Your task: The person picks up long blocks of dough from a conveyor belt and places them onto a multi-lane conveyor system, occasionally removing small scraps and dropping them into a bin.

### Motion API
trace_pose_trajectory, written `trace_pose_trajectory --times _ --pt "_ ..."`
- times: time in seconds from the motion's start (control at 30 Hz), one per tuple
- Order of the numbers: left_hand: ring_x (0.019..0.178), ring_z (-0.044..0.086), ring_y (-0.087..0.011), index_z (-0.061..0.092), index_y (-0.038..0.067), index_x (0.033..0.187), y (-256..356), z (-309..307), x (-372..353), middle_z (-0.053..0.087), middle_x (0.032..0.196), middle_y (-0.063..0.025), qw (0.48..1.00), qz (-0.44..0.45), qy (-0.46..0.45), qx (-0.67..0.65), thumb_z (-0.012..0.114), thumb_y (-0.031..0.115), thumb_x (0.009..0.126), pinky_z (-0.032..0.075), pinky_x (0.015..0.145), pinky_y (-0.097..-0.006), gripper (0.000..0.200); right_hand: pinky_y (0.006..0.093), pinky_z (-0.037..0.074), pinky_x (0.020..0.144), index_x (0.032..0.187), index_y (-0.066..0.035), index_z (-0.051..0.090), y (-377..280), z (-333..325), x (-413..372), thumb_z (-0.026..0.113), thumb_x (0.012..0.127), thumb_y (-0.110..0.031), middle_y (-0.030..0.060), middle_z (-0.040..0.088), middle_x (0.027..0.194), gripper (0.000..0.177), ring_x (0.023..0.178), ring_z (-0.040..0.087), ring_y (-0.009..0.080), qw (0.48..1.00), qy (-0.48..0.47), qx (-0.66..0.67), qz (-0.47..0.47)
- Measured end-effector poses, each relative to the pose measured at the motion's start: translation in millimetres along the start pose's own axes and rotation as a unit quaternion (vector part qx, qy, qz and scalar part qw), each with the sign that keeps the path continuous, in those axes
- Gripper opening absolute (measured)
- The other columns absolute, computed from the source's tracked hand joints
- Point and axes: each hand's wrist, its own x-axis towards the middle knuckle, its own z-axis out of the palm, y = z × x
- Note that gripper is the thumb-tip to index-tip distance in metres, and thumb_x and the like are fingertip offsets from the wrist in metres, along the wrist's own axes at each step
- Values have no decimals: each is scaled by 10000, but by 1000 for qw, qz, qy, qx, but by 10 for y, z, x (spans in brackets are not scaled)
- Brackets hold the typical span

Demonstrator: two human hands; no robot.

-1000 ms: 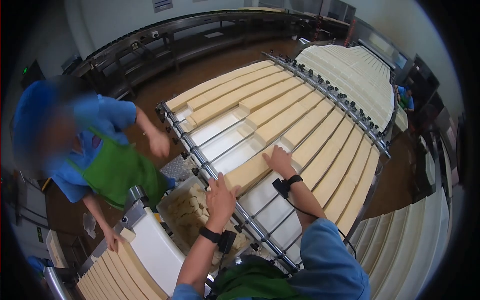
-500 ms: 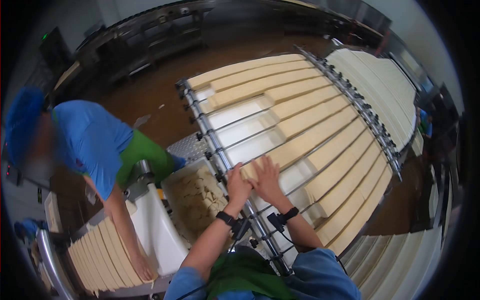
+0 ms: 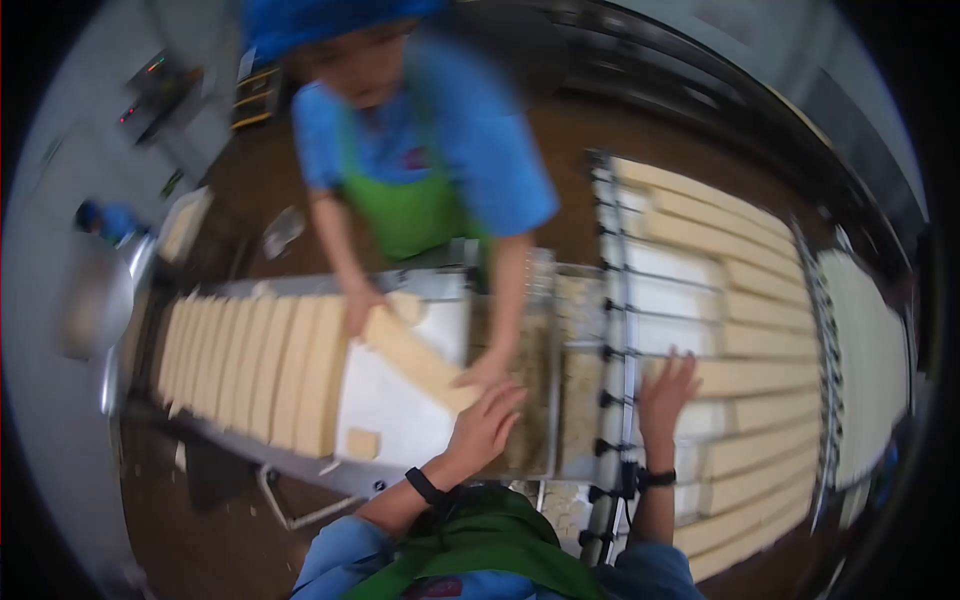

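Observation:
My left hand (image 3: 485, 430) reaches over the near end of a pale dough-like strip (image 3: 420, 360), its fingers stretched out. A co-worker holds this strip at both ends, one hand (image 3: 487, 370) beside my fingers. My right hand (image 3: 668, 395) is open with fingers spread, at the end of another pale strip (image 3: 755, 378) on the slatted conveyor. Several strips lie side by side there, parted by thin rods. To the left, a row of upright strips (image 3: 255, 370) stands packed on a white surface (image 3: 395, 420), with a small cut piece (image 3: 363, 443) nearby.
Across the left table stands the co-worker (image 3: 420, 190) in a blue shirt and green apron. A tub (image 3: 535, 440) sits between the table and the conveyor's black-knobbed metal bar (image 3: 610, 380). Farther right is a second pale belt (image 3: 870, 360).
My view has turned left. My hands, together on a conveyor strip before, are now apart, the left over by the table. The co-worker now holds a strip slantwise.

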Motion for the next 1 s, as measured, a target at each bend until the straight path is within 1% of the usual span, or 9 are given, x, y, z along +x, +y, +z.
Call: trace_pose_trajectory --times 0.07,0.1,0.23,0.33,0.37,0.47,0.6,0.77,1.0 --pt "1037 628 -355 638 65 1152 -130 -472 -349 589 1215 -171 999 -33 19 -19 649 15 850 531 856 -414 306 535 202 1151 1497 -43 335 -516 -324 -16 605 901 -162 239 350 1494 664 1403 296 402 978 65 173 -96" --pt "943 658 -347 657 64 1083 -328 -584 -539 634 1124 -149 989 -25 136 48 663 2 819 548 782 -398 271 489 283 1112 1400 -14 457 -844 -449 -34 586 896 -100 229 461 1397 526 1306 408 399 956 88 237 -148" --pt "1156 480 -421 518 -9 1252 -819 -1178 -1228 487 1211 -255 860 -283 378 195 650 117 867 378 1016 -476 427 477 374 1037 1259 11 561 -2197 -557 -347 578 881 -44 207 563 1236 382 1165 508 380 844 -32 408 -346" --pt "1121 461 -455 417 -4 1343 -1134 -1362 -1702 410 1221 -295 760 -478 341 280 692 167 845 360 1020 -490 595 451 420 977 1242 38 548 -3366 -307 -487 644 849 -75 206 556 1175 420 1118 508 374 750 -165 475 -430" --pt "1094 470 -466 378 -12 1359 -1224 -1375 -1852 369 1223 -304 768 -474 308 302 740 200 805 391 993 -490 695 446 424 967 1241 46 546 -3694 -121 -512 654 849 -88 206 550 1154 428 1099 505 373 745 -165 471 -442" --pt "1097 477 -462 389 -22 1341 -1261 -1416 -1920 362 1216 -294 816 -461 314 153 770 196 774 427 958 -490 717 443 417 949 1248 51 551 -4450 454 -408 676 847 -116 196 531 1132 451 1082 492 355 763 -162 419 -465" --pt "1089 491 -454 398 -22 1324 -1295 -1481 -1800 364 1205 -270 822 -463 306 128 796 169 734 450 932 -482 737 472 391 915 1244 7 567 -5036 847 -256 704 827 -235 169 527 1142 501 1088 477 335 830 -163 300 -441" --pt "1086 490 -438 399 -18 1323 -1230 -1538 -1674 386 1212 -234 824 -488 256 132 832 191 699 449 908 -482 788 481 350 890 1190 -45 616 -5267 975 -219 722 795 -350 135 532 1134 510 1102 461 304 876 -177 183 -409" --pt "1099 487 -427 419 19 1321 -1209 -1489 -1553 401 1207 -228 827 -491 226 153 837 153 663 449 904 -481 792 481 349 884 1090 -48 672 -5071 967 -208 729 772 -385 131 571 1111 467 1100 491 297 877 -162 199 -407"
